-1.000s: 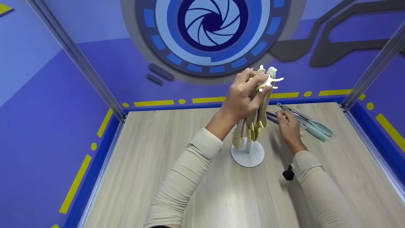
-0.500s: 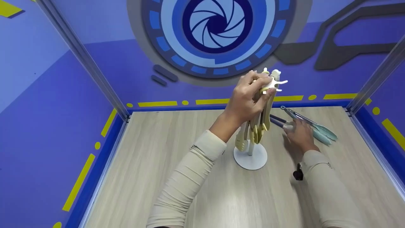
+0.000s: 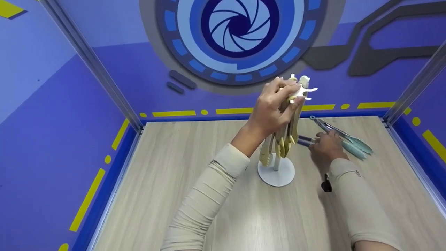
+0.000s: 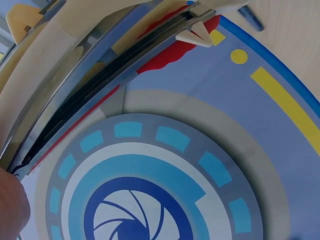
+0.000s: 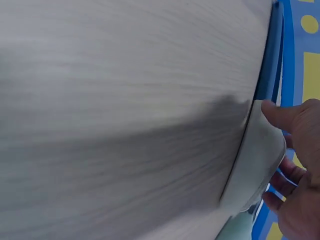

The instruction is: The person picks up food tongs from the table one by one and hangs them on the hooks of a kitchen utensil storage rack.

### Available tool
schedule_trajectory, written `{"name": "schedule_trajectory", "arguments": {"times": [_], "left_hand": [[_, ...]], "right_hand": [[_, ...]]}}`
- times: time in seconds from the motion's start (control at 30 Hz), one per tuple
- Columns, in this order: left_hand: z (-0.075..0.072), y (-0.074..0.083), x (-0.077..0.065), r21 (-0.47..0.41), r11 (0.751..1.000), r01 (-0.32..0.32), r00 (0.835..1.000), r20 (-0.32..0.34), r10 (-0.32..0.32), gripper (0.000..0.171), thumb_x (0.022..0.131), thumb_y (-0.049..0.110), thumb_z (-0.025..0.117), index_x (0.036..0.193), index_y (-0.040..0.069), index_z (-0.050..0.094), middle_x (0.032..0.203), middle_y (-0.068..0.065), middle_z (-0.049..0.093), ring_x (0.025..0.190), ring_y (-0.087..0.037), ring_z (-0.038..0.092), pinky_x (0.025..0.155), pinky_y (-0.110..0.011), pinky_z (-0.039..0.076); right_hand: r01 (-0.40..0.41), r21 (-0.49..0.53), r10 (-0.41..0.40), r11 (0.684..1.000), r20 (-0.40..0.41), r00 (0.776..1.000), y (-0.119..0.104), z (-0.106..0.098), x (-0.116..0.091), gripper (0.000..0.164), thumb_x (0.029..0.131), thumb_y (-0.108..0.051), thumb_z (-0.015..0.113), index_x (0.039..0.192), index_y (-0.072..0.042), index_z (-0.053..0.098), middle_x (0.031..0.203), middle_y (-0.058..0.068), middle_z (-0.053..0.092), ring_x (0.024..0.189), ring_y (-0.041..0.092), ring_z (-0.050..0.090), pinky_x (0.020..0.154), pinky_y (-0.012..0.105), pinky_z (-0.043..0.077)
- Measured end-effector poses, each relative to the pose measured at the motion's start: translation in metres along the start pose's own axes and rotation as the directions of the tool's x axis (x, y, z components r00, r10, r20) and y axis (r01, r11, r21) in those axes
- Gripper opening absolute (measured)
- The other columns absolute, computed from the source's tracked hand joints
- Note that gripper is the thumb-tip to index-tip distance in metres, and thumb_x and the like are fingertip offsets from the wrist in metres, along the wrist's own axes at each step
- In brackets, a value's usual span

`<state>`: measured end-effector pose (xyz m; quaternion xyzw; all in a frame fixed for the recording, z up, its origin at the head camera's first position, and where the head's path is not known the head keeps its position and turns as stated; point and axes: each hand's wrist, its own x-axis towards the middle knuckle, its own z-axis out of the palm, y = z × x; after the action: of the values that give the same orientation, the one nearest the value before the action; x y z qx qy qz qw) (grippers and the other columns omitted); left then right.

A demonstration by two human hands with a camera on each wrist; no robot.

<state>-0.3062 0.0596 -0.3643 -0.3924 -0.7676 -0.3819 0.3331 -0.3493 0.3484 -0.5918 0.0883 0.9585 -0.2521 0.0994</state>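
My left hand (image 3: 273,106) grips the top of a white stand (image 3: 276,179) on a round base, near its prongs (image 3: 310,90). Several tongs (image 3: 266,155) hang from it, beige ones in the head view. The left wrist view also shows metal-armed tongs (image 4: 170,57) with red edges. To the right of the stand, my right hand (image 3: 327,146) is down at blue-handled tongs (image 3: 305,142) lying on the table. In the right wrist view, thumb and fingers (image 5: 287,175) hold their pale grey head (image 5: 257,155) from both sides.
Teal-tipped tongs (image 3: 357,146) lie just right of my right hand. The wooden table (image 3: 181,167) meets a blue patterned wall (image 3: 167,115) at the back. Metal posts (image 3: 101,80) stand at the corners.
My right hand has moved right along the blue-handled tongs, from above their handles to their head. The left hand keeps its hold on the stand. The view shifted slightly.
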Motion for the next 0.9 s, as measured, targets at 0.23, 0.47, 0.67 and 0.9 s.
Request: {"name": "schedule_trajectory", "arguments": {"times": [0.23,0.47,0.67,0.9], "left_hand": [[0.0,0.001,-0.003,0.006,1.0,0.006,1.0,-0.006,-0.006,0.029,0.104,0.028,0.07,0.127,0.011,0.075,0.126,-0.008,0.068,0.12,-0.021,0.063,0.11,-0.015,0.045],[0.001,0.0,-0.002,0.01,1.0,-0.004,1.0,-0.01,0.004,0.03,0.105,0.03,0.068,0.125,0.01,0.075,0.127,-0.01,0.069,0.124,-0.023,0.063,0.115,-0.019,0.044],[0.0,0.0,-0.002,0.029,1.0,0.003,1.0,-0.018,-0.002,0.031,0.105,0.029,0.067,0.127,0.009,0.075,0.128,-0.012,0.068,0.123,-0.024,0.063,0.114,-0.023,0.047],[0.002,0.002,-0.001,0.016,1.0,0.016,1.0,-0.006,-0.015,0.031,0.105,0.03,0.066,0.128,0.01,0.074,0.128,-0.01,0.067,0.122,-0.023,0.063,0.114,-0.018,0.045]], "right_hand": [[0.076,-0.164,-0.072,0.984,0.028,0.997,-0.002,0.013,-0.001,0.051,0.105,-0.037,0.067,0.142,-0.002,0.061,0.133,0.024,0.053,0.128,0.05,0.046,0.113,0.074,0.038],[0.076,-0.152,-0.064,0.985,0.087,0.994,-0.005,0.03,-0.004,0.067,0.113,-0.044,0.047,0.154,0.008,0.037,0.138,0.037,0.052,0.132,0.059,0.051,0.111,0.074,0.043],[0.05,-0.148,-0.037,0.988,0.087,0.996,-0.009,0.039,-0.004,0.063,0.115,-0.038,0.039,0.155,0.011,0.032,0.141,0.041,0.047,0.136,0.062,0.047,0.111,0.073,0.043],[0.031,-0.129,-0.012,0.991,0.149,0.989,-0.008,0.036,-0.01,0.063,0.115,-0.037,0.035,0.159,0.008,0.028,0.145,0.04,0.044,0.14,0.062,0.044,0.113,0.075,0.041]]}}
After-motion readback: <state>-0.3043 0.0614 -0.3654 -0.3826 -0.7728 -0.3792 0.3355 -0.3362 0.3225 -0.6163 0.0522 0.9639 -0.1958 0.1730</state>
